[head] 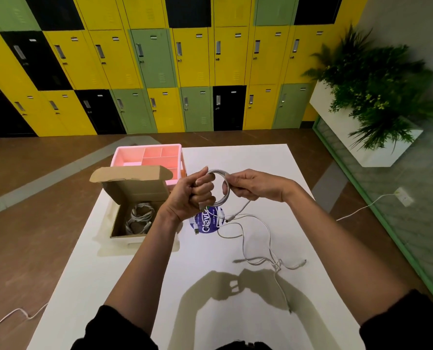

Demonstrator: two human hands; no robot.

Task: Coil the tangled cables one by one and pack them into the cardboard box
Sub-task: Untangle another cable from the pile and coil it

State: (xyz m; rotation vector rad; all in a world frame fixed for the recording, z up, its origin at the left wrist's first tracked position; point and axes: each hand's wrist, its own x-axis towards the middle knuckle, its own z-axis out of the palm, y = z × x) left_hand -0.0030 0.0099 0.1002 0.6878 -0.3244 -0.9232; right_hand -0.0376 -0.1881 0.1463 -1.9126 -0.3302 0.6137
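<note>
Above the white table [235, 311] I hold up a round coil of white cable [223, 178]. My left hand [194, 195] grips the coil's left side in a fist. My right hand [250, 184] pinches its right side. The cable's loose tail hangs from the coil to the table. Below it, tangled white cables [266, 258] lie spread on the table. An open cardboard box [134, 195] stands at the table's left edge, flap raised, with coiled white cables [139, 217] inside.
A pink divided organiser tray [149, 156] stands behind the box. A blue and white round label [207, 221] lies under the hanging tail. Lockers line the far wall, a planter stands at the right, and a white cord [356, 210] runs along the floor.
</note>
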